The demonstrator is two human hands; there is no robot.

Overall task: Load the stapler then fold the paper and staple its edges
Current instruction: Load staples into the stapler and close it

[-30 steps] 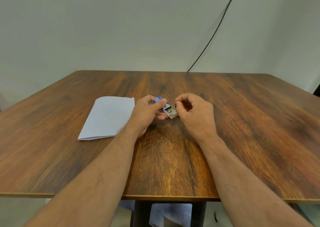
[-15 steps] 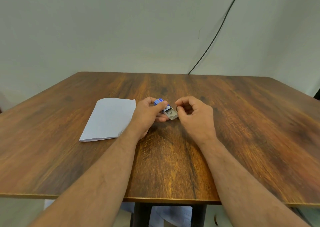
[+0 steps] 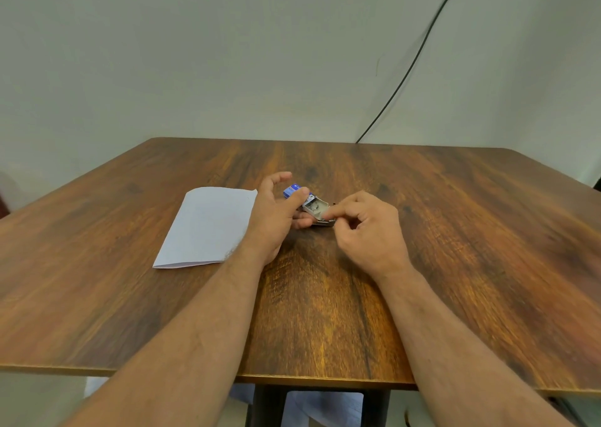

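A small blue staple box [image 3: 294, 190] with its grey tray [image 3: 314, 208] slid out is held mid-table; white folded paper [image 3: 208, 226] lies flat just left.

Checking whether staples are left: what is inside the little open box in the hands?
The grey tray slid out of the blue box shows small dark bits, too blurred to identify. The right hand's fingertip covers its near edge.

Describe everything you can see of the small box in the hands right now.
The small box looks like a cardboard staple box: a blue printed sleeve with a pale grey tray slid out toward the right. It sits low over the wooden table, beside the paper. The left hand grips the sleeve; the right hand pinches the tray's end. Contents are unclear.
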